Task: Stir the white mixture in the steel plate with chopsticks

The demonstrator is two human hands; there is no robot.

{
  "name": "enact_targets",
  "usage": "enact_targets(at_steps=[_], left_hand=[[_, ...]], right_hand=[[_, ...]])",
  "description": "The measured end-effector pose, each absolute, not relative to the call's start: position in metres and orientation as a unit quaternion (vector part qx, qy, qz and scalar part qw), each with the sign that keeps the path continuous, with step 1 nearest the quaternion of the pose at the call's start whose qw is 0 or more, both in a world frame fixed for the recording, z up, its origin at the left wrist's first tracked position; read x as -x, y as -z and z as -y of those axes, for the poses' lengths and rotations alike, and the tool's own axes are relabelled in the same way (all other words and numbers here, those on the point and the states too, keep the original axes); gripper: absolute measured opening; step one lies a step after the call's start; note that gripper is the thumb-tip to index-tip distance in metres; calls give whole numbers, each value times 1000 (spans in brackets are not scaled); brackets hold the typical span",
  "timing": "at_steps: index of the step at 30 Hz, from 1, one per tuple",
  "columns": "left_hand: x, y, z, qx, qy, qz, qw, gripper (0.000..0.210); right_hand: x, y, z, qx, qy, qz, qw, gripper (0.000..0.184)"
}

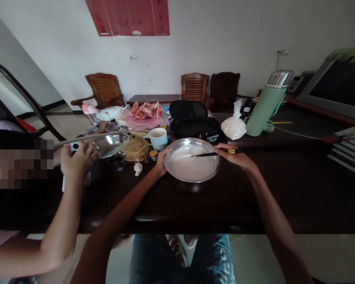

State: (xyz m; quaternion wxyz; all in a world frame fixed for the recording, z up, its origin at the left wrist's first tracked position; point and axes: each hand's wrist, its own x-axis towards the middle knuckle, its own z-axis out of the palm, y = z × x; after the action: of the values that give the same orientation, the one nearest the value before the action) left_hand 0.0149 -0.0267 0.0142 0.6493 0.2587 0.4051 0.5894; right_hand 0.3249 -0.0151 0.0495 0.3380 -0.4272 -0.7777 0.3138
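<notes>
A round steel basin (192, 178) stands on the dark table in front of me, with whitish, milky liquid (186, 167) inside. At its left rim my left hand (162, 161) grips the edge, the fingers partly hidden. My right hand (231, 154), beside the right rim, is closed round a pair of dark chopsticks (205, 154) with yellowish bands near the top. The chopstick tips reach into the liquid, where a small pale lump (188, 156) shows. Left of the basin are a small yellow-lidded jar (153, 154) and a light blue mug (157, 139).
A person beside me on the left holds a phone-like object in one hand (77, 156). Near them are another steel basin (111, 146), yellowish containers (135, 150) and crumpled tissue (138, 169). Behind stand a black bag (192, 120), a bag of white powder (234, 125) and a green thermos (265, 106).
</notes>
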Motion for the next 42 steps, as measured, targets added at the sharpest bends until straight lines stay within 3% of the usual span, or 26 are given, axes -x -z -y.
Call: enact_targets(at_steps=[7, 14, 19, 28, 34, 38, 42], left_hand=[[-17, -19, 31, -232, -586, -434, 644, 12], [-17, -18, 28, -216, -593, -429, 647, 11], [-16, -14, 26, -214, -591, -430, 648, 21], [-18, -20, 29, -218, -584, -456, 635, 20], [-18, -20, 28, -202, -588, -459, 634, 18], [-18, -19, 27, -210, -593, -439, 642, 13], [-17, -18, 27, -209, -594, -429, 647, 20]], right_hand=[[-332, -53, 20, 399, -367, 781, 310, 36], [-340, -47, 8, 451, -294, 768, 348, 31], [-340, -44, 11, 391, -365, 780, 325, 34], [-342, -41, 1, 431, -324, 747, 390, 33], [-334, -36, 5, 364, -382, 776, 345, 35], [-309, -25, 0, 381, -334, 774, 380, 35], [-349, -37, -5, 447, -285, 741, 412, 36]])
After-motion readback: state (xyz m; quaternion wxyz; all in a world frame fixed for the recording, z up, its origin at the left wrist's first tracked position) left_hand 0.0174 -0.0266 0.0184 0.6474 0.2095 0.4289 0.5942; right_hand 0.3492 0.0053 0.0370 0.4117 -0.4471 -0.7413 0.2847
